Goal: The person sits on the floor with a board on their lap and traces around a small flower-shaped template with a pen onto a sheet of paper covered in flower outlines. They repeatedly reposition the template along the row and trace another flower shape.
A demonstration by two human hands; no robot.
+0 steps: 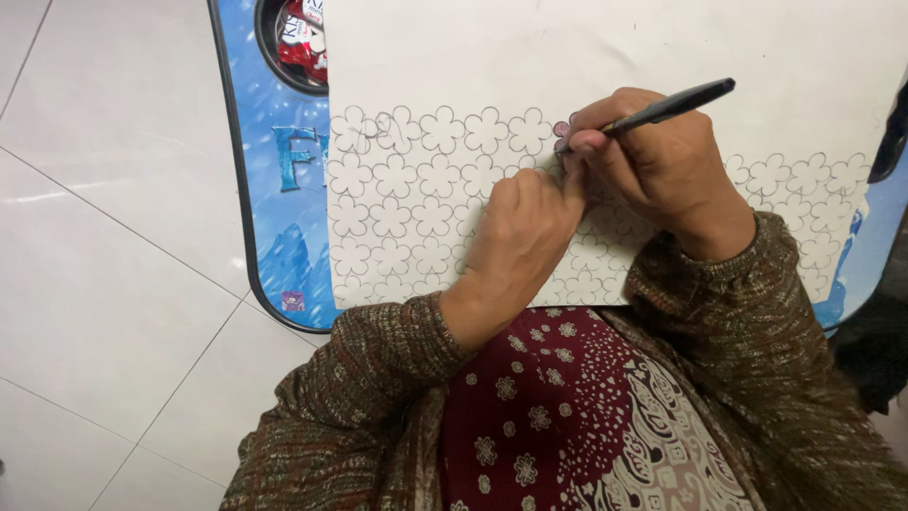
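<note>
A black pen (667,107) is clenched in the right hand (653,166), tip at a small flower beside the fingers. The patterned paper (426,189) is pinned beneath the left hand (520,237), closed on nothing. Wet ink could be smudged if the paper slips.

Even, soft indoor light; faint glare streak on glossy white floor tiles (104,284); sharp focus, weak shadows, no blur.
</note>
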